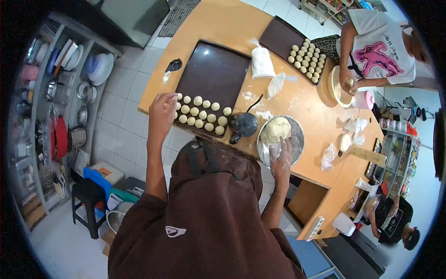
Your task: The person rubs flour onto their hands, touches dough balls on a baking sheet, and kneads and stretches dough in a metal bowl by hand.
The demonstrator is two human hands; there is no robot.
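Observation:
My left hand (pixel 162 111) is at the near left corner of a dark baking tray (pixel 211 69), its fingers pinched at a small dough ball (pixel 179 96) at the end of a row. Several more balls fill rows along the tray's near edge. To the right, my right hand (pixel 280 160) reaches into a metal bowl (pixel 298 145), fingers against a large lump of dough (pixel 276 129). Whether those fingers grip the dough is hard to tell. Between tray and bowl stands a black gooseneck kettle (pixel 243 124).
Two flour bags (pixel 262 63) (pixel 276 85) lie beyond the kettle. Across the table (pixel 316 107), a co-worker (pixel 378 51) holds both hands over a yellow bowl (pixel 333 83), beside a second tray (pixel 283 37) of dough balls. Another person (pixel 392 218) is at the lower right.

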